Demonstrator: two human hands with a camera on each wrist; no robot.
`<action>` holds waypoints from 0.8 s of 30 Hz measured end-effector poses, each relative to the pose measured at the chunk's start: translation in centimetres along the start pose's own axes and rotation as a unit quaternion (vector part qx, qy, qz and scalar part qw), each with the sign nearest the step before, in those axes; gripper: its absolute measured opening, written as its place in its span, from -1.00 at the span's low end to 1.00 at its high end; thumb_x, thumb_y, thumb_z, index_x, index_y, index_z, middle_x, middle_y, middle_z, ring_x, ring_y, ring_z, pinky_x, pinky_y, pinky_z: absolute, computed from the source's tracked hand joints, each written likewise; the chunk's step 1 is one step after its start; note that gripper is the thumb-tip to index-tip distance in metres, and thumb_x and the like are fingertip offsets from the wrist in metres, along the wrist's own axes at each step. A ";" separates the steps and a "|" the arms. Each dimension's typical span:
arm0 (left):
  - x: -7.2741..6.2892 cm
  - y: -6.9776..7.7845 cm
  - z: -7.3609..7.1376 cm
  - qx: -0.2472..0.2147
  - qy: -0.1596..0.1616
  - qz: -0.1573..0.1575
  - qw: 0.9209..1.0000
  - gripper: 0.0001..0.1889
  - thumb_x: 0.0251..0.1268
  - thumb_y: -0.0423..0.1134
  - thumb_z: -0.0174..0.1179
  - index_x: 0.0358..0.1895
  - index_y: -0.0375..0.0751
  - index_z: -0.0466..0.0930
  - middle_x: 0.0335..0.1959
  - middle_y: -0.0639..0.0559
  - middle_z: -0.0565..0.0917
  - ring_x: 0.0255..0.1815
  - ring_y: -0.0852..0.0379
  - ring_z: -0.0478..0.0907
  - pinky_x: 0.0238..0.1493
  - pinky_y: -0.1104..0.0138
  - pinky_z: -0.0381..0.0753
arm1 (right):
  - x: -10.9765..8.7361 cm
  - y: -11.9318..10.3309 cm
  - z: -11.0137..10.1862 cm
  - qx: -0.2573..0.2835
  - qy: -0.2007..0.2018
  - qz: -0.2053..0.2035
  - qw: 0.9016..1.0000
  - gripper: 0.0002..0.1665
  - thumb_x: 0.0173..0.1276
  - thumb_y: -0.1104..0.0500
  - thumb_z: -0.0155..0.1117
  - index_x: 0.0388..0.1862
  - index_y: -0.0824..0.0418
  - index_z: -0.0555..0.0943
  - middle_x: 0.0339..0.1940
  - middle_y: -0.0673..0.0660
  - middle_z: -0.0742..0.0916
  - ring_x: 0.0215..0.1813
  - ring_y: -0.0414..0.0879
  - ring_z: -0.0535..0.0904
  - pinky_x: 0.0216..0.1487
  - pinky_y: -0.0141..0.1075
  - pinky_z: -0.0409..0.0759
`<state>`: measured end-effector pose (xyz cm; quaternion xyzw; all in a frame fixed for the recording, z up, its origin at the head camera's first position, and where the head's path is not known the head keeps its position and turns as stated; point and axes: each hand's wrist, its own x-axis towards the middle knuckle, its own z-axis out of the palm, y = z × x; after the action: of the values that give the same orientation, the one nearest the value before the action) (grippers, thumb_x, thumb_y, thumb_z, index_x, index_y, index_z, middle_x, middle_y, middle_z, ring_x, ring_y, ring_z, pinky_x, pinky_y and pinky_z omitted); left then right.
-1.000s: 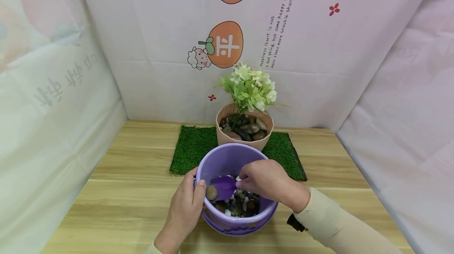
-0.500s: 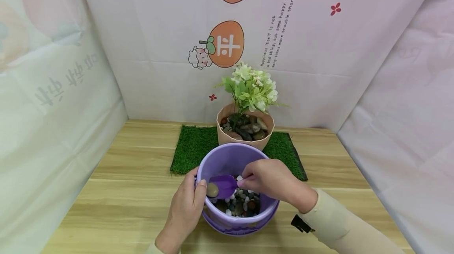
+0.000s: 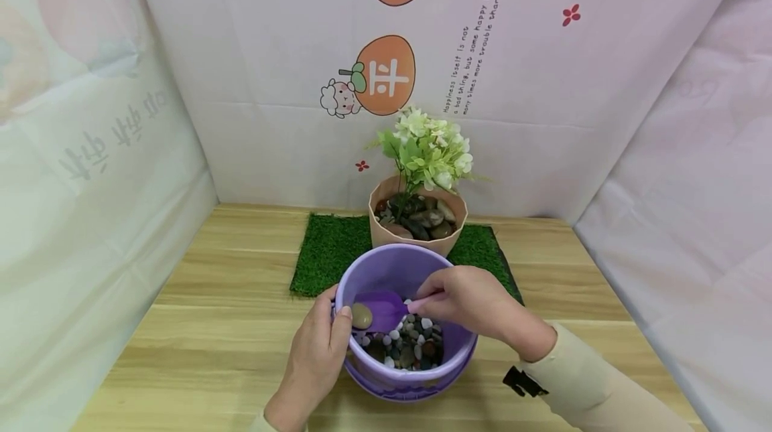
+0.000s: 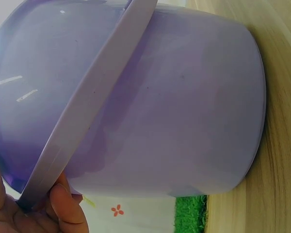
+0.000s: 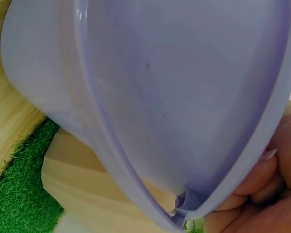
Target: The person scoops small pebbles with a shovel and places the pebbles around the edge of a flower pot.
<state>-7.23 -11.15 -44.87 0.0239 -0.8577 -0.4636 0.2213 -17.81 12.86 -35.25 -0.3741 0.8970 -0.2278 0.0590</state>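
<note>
In the head view a light purple bucket (image 3: 386, 262) holds small mixed pebbles (image 3: 407, 349). My left hand (image 3: 313, 345) grips its left rim, thumb over the edge; the left wrist view shows those fingers (image 4: 68, 206) beside the bucket's handle (image 4: 87, 104). My right hand (image 3: 467, 301) holds the pink handle of a toy shovel (image 3: 386, 311) inside the bucket. On the tip of its dark purple blade lies a tan round stone (image 3: 362, 317), near my left thumb. Bucket wall fills most of the right wrist view, with my curled right fingers (image 5: 257, 182) at lower right; the shovel is hidden there.
Behind the bucket stands a peach flowerpot (image 3: 386, 234) with larger stones and a white-flowered plant (image 3: 431, 147). It sits on a green turf mat (image 3: 328, 251) on the wooden table (image 3: 229, 305). Printed white cloth (image 3: 512, 84) encloses the back and sides.
My right hand has shifted slightly right and away from me, and the shovel blade has moved up a little with the tan stone on it. The left hand stays on the rim.
</note>
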 end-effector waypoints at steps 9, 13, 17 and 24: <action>-0.1 0.0 0.0 0.002 0.001 -0.002 1.000 -0.56 0.62 -0.15 0.02 0.44 -0.19 0.44 0.26 -0.12 0.68 0.22 -0.08 0.67 0.17 -0.04 0.68 | -0.3 0.5 -0.7 0.064 -0.004 0.044 0.997 -0.72 0.32 -0.27 0.47 -0.21 -0.15 0.83 -0.28 -0.26 0.82 -0.33 -0.38 0.70 -0.34 -0.40 0.69; -0.1 0.0 0.1 0.005 -0.001 -0.003 1.000 -0.55 0.63 -0.15 0.01 0.44 -0.19 0.44 0.26 -0.13 0.69 0.23 -0.09 0.67 0.18 -0.05 0.68 | -0.4 0.7 -0.9 0.088 -0.005 0.048 0.995 -0.70 0.30 -0.26 0.50 -0.20 -0.11 0.84 -0.29 -0.22 0.83 -0.34 -0.31 0.74 -0.36 -0.38 0.71; -0.1 0.0 0.1 0.006 -0.003 -0.006 1.000 -0.55 0.63 -0.14 0.01 0.44 -0.20 0.43 0.26 -0.13 0.68 0.23 -0.09 0.66 0.18 -0.04 0.67 | -0.5 0.9 -0.9 0.109 -0.008 0.052 0.993 -0.69 0.30 -0.23 0.51 -0.19 -0.06 0.84 -0.32 -0.18 0.84 -0.36 -0.22 0.77 -0.37 -0.36 0.72; -0.1 0.1 0.1 0.006 -0.005 -0.006 1.000 -0.55 0.63 -0.13 0.00 0.45 -0.19 0.43 0.29 -0.12 0.67 0.25 -0.08 0.65 0.20 -0.04 0.67 | -0.5 1.1 -0.9 0.118 -0.005 0.055 0.991 -0.66 0.30 -0.23 0.51 -0.18 -0.04 0.84 -0.33 -0.18 0.84 -0.34 -0.14 0.78 -0.37 -0.35 0.72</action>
<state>-7.19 -11.03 -44.85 0.0278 -0.8614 -0.4597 0.2142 -18.42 14.24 -34.96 -0.3154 0.8829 -0.3266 0.1198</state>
